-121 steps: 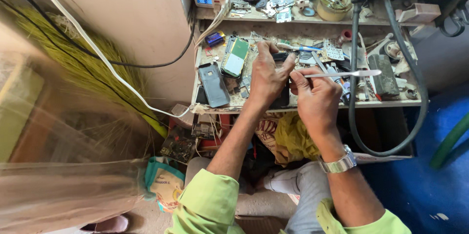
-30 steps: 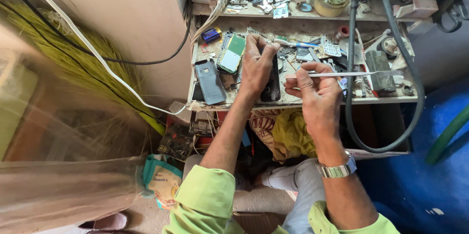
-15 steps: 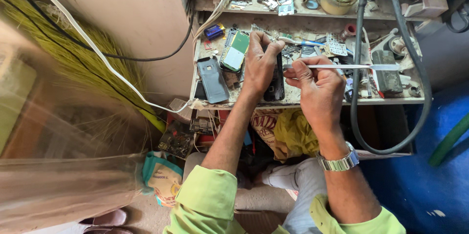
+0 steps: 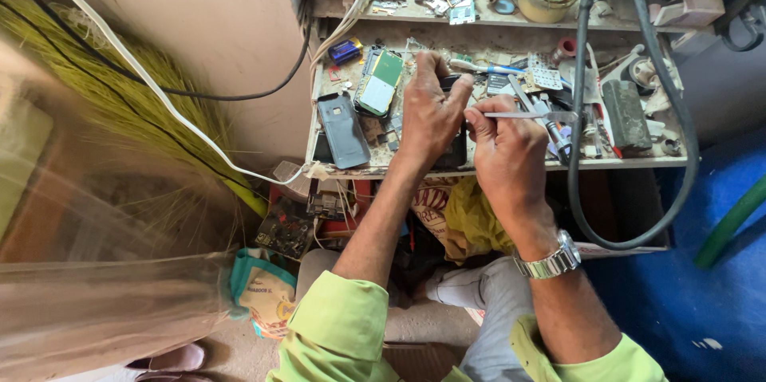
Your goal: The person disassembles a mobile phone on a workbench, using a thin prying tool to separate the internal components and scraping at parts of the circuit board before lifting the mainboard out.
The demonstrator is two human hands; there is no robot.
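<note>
My left hand [image 4: 429, 111] presses down on a dark phone [image 4: 455, 147] lying on the cluttered workbench [image 4: 495, 168]; the palm covers most of the phone. My right hand [image 4: 509, 151] pinches metal tweezers [image 4: 527, 115], whose shaft points right while the tips sit at the fingers beside the phone's upper end. A metal watch is on my right wrist.
A grey phone back cover [image 4: 343, 131] and an opened phone with a green board [image 4: 378, 83] lie left of my hands. A thick black hose [image 4: 582, 151] loops down the right side. An upper shelf [image 4: 479, 7] holds parts and a jar. White and black cables cross the wall at left.
Both hands stay over the dark phone. The view has shifted slightly, and the right hand with the tweezers has edged closer to the left hand's fingers.
</note>
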